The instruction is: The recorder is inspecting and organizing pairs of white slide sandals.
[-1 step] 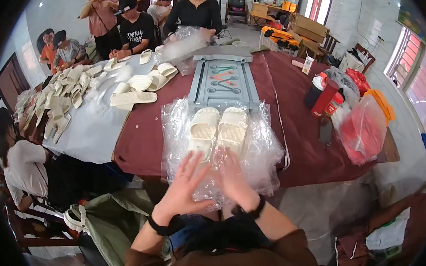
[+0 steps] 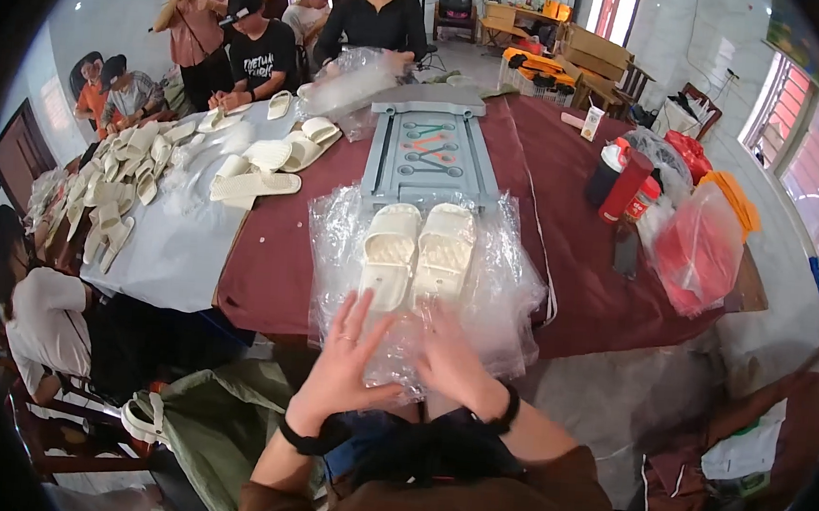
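Observation:
A pair of cream slippers (image 2: 418,251) lies side by side on clear plastic bags (image 2: 511,291) at the front of the table, toes pointing away from me. My left hand (image 2: 350,356) is open over the near edge of the bags, fingers spread, its fingertips by the heel of the left slipper. Opposite it, my right hand (image 2: 459,359) has its fingers stretched forward near the right slipper's heel, slightly blurred, with nothing gripped. Whether either palm presses on the plastic I cannot tell. A grey plastic panel (image 2: 431,153) with coloured link patterns stands just beyond the slippers.
A maroon cloth (image 2: 280,275) covers the table. More loose slippers (image 2: 258,183) and a large pile (image 2: 120,178) lie to the left. Bottles (image 2: 626,187), a phone (image 2: 625,252) and a red bag (image 2: 699,252) stand right. Several people work around the far and left sides.
My right hand has drawn slightly back toward me and to the right. The left hand has barely shifted; the slippers' heels show a little more.

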Demonstrator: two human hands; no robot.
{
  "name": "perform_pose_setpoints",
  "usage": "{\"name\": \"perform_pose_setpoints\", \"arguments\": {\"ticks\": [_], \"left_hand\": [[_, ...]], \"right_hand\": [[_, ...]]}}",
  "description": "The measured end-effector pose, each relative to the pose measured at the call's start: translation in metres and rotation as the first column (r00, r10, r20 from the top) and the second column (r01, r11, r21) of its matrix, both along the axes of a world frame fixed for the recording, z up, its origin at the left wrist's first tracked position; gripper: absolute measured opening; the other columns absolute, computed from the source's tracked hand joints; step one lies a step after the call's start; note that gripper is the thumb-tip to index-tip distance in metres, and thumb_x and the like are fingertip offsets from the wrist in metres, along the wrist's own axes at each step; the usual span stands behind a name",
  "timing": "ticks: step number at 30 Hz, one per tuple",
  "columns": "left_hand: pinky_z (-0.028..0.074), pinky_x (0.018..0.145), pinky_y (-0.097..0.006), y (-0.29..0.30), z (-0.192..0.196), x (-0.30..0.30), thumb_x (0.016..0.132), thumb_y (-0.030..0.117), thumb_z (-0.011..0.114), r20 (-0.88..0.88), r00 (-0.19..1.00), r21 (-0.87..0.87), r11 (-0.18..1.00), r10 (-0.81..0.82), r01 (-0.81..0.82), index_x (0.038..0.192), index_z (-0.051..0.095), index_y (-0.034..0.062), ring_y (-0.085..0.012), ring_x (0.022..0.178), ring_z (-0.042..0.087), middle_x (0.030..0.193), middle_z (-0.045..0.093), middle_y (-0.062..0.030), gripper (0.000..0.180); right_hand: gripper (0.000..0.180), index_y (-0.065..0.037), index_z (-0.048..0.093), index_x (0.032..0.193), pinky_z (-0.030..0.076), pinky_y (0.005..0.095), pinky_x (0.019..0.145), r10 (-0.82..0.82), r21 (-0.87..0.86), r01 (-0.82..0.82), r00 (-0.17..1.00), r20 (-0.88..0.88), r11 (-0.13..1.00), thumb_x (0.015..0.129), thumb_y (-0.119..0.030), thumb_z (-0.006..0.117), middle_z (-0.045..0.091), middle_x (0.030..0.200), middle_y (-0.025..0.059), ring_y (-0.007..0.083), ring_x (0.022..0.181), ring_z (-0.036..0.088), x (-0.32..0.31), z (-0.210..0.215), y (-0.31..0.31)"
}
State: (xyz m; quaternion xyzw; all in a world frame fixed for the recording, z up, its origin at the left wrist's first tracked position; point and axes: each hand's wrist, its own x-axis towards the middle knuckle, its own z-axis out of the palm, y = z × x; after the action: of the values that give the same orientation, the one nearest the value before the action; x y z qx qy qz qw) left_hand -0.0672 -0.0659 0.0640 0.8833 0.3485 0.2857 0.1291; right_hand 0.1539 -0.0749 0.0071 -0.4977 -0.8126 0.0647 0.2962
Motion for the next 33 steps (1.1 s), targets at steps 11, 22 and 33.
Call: {"name": "perform_pose_setpoints", "arguments": {"ticks": [11,22,33], "left_hand": [[0.048,0.086,-0.029,-0.005,-0.055,-0.013,0.090,-0.003,0.061,0.347,0.817,-0.402,0.860,0.461,-0.315,0.149,0.051,0.0057,-0.0204,0.107,0.060,0.125,0.063,-0.0138,0.061],[0.045,0.069,-0.026,-0.008,-0.062,-0.057,0.080,0.002,0.071,0.361,0.892,-0.485,0.872,0.273,-0.071,0.146,0.054,0.0057,-0.0133,0.084,0.052,0.110,0.059,-0.0055,0.068],[0.048,0.109,-0.046,0.032,-0.036,-0.045,0.076,0.001,0.074,0.003,1.000,0.185,0.982,-0.022,0.021,0.124,0.069,0.0096,-0.0400,0.135,0.053,0.141,0.062,-0.0099,0.049]], "right_hand": [[0.020,-0.008,0.074,0.110,0.052,0.0290,0.072,-0.268,-0.222,0.158,0.702,-0.660,0.962,0.092,-0.017,0.074,0.067,0.107,0.0081,0.0169,0.089,0.064,0.090,0.072,-0.005],[0.031,-0.012,0.073,0.116,0.053,0.0429,0.087,-0.325,-0.013,0.332,0.914,-0.242,0.943,0.086,-0.016,0.073,0.062,0.114,0.0122,0.0322,0.102,0.062,0.109,-0.011,0.005],[0.035,-0.017,0.073,0.113,0.046,0.0450,0.103,0.099,0.204,-0.135,0.979,0.175,0.970,0.080,-0.007,0.073,0.068,0.127,0.0011,0.0304,0.119,0.061,0.130,0.019,-0.015]]}}
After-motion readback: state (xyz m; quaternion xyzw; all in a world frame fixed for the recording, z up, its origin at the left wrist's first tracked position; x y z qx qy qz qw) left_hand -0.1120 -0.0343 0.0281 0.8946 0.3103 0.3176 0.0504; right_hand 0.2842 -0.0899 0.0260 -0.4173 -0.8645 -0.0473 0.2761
